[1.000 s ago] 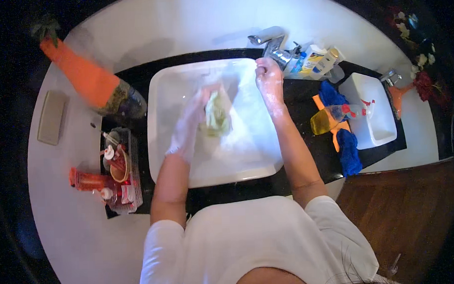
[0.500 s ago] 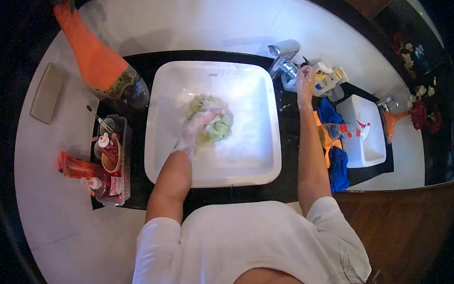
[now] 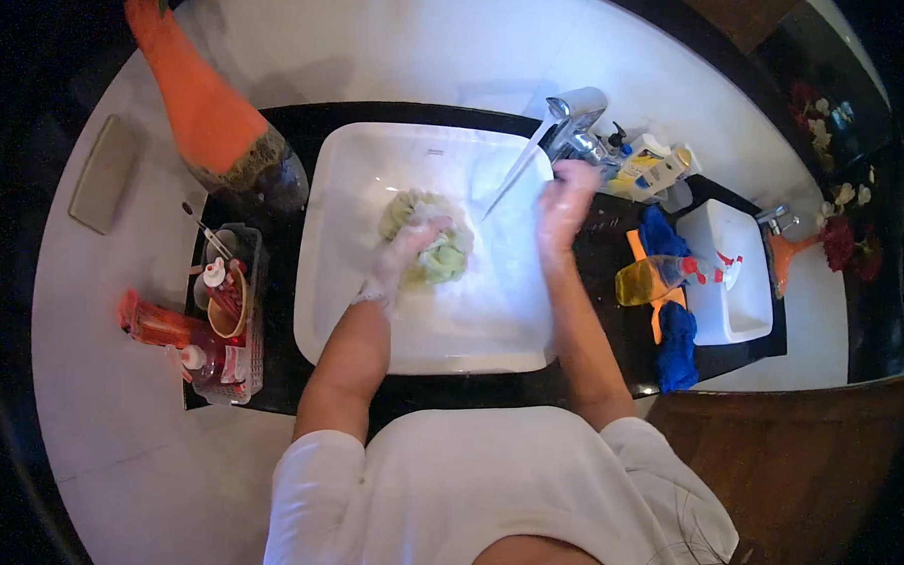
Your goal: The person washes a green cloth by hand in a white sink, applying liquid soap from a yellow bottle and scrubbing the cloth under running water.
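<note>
A pale green, crumpled cloth [image 3: 441, 261] lies wet in the white basin [image 3: 323, 287]. My left hand [image 3: 403, 252] presses on the cloth with its fingers closed over part of it, and suds show around the wrist. Water runs from the chrome tap [image 3: 577, 107] in a slanting stream, entering the basin to the right of the cloth. Over the basin's right rim, just below the tap, is my right hand [image 3: 567, 204]. It is smeared by motion and its fingers seem bent; nothing can be made out in it.
Bottles [image 3: 652, 171] stand behind the tap. To the right are a spray bottle of yellow liquid [image 3: 636, 284], a blue cloth [image 3: 677, 344] and a smaller white basin [image 3: 717, 318]. A basket [image 3: 255, 329] of toiletries and a tall orange-necked vase [image 3: 218, 141] stand at left.
My right hand has come left and down from beside the tap to the basin's rim. Water now streams from the tap. My left hand stays on the cloth.
</note>
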The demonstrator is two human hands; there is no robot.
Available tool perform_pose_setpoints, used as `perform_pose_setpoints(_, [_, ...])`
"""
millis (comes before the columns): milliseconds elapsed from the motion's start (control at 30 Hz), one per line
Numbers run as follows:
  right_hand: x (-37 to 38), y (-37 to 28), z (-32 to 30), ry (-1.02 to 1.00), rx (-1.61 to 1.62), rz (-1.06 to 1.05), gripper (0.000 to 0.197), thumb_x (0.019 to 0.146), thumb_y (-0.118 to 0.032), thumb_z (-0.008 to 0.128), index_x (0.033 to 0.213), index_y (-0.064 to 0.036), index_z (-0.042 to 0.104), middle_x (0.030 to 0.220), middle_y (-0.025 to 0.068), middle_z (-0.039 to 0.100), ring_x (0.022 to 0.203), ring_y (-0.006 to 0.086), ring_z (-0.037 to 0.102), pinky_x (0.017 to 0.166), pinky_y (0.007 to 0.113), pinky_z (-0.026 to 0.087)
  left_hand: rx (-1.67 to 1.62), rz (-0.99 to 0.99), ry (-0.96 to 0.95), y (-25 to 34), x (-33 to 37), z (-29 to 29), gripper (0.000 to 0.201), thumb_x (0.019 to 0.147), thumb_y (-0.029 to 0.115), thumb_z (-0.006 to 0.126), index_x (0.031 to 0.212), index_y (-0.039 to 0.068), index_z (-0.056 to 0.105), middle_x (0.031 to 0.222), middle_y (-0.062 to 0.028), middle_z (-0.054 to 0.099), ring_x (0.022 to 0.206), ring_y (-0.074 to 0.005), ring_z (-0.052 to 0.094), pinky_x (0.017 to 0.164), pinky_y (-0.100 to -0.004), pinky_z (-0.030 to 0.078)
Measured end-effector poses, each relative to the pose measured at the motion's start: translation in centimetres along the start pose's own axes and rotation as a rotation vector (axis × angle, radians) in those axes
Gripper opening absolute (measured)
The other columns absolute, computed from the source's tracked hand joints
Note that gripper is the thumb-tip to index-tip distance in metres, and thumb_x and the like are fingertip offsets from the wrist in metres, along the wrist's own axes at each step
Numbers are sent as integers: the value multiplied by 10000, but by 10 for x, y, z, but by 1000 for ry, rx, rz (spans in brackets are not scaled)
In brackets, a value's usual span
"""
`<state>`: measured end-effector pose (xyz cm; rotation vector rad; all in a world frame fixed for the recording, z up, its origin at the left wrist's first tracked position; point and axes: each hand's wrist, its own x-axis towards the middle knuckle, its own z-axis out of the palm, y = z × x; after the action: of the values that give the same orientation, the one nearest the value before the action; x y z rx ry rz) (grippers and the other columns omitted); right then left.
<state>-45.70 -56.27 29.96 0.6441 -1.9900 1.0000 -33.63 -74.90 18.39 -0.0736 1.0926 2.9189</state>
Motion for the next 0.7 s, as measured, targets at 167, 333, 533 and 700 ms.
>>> perform_pose_setpoints(167, [-43, 22, 82, -910, 560, 757, 73, 733, -24, 481, 756, 29, 525, 691, 152, 547, 660, 271, 550, 571, 348, 452, 79, 48, -187, -7, 14, -41, 369, 880, 225, 364, 1194, 33, 395, 1145, -60, 432, 1126, -144, 363, 971, -264, 270])
perform_pose_setpoints(333, [-43, 76, 131, -1536, 422, 1435, 104, 758, -25, 481, 800, 46, 545, 758, 200, 575, 683, 343, 602, 637, 409, 538, 239, 43, -134, -13, 25, -29, 378, 872, 243, 377, 1185, 34, 404, 1133, -72, 451, 1108, -162, 387, 957, -270, 288])
perform_pose_setpoints(533, [-18, 55, 157, -1919, 150, 1236, 157, 695, 8, 563, 848, 33, 583, 834, 170, 614, 713, 284, 614, 656, 362, 528, 342, 53, -75, -13, 30, -32, 389, 862, 264, 394, 1174, 35, 414, 1119, -86, 474, 1086, -183, 417, 941, -278, 310])
perform_pose_setpoints(700, [-15, 40, 153, -2028, -110, 1089, 183, 677, 74, 540, 857, 51, 565, 810, 179, 605, 675, 300, 610, 623, 373, 539, 377, 45, -51, -9, 30, -22, 398, 853, 282, 407, 1166, 36, 423, 1107, -98, 494, 1068, -200, 441, 927, -284, 328])
